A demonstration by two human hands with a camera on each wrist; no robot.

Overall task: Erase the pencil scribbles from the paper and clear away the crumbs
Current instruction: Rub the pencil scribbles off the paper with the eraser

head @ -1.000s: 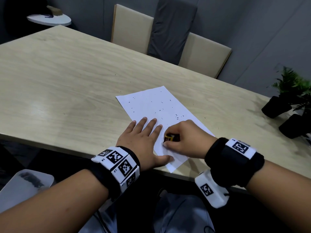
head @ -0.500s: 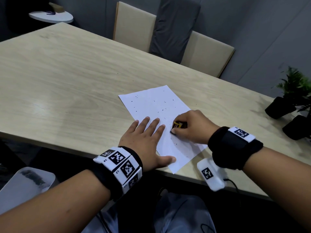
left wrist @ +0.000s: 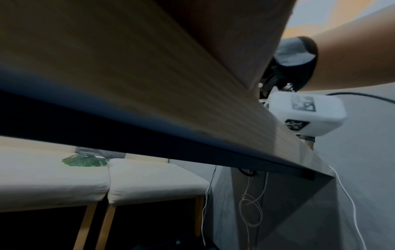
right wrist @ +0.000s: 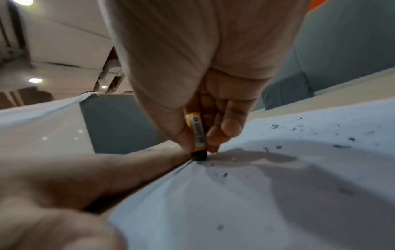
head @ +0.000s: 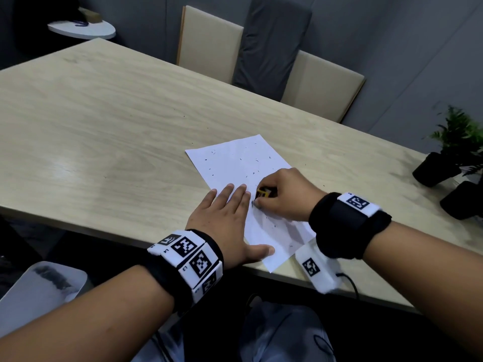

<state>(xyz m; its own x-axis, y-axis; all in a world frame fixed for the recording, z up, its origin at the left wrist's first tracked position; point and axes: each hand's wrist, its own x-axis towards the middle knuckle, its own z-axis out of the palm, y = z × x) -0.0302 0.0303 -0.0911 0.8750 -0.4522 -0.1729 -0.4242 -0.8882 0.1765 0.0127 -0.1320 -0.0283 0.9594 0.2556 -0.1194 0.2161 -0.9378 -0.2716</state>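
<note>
The eraser is pinched upright in the right hand, its tip pressed on the paper just beside the flat, open left hand on the desk.

Matt paper; satin wood-grain table

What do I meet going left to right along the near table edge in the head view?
Bare table → left hand flat on the paper → eraser → right hand gripping it → potted plants.
</note>
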